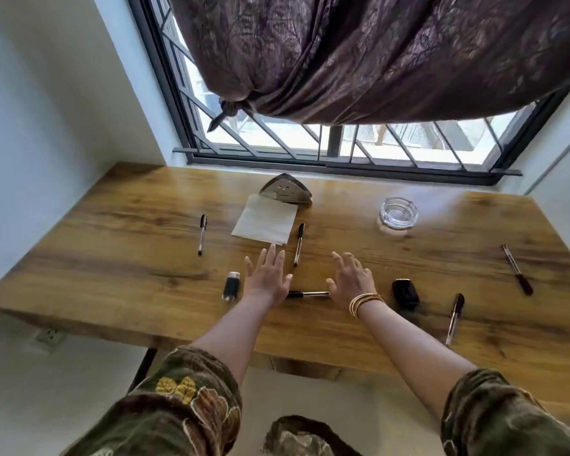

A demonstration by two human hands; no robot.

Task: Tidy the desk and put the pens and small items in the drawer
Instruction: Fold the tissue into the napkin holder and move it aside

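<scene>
With both hands spread above the wooden desk (112, 245), I hold nothing.
Left hand (269, 278) and right hand (352, 281) flank a black horizontal pen (308, 294).

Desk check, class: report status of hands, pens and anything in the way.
Left hand and right hand open, empty, hovering over desk. Five pens out; nearest pen lies between the hands. No drawer in view. Napkin just beyond left fingers.

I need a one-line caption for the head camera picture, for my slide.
Both open hands, left hand and right hand, hover over a wooden desk scattered with pens.
</scene>
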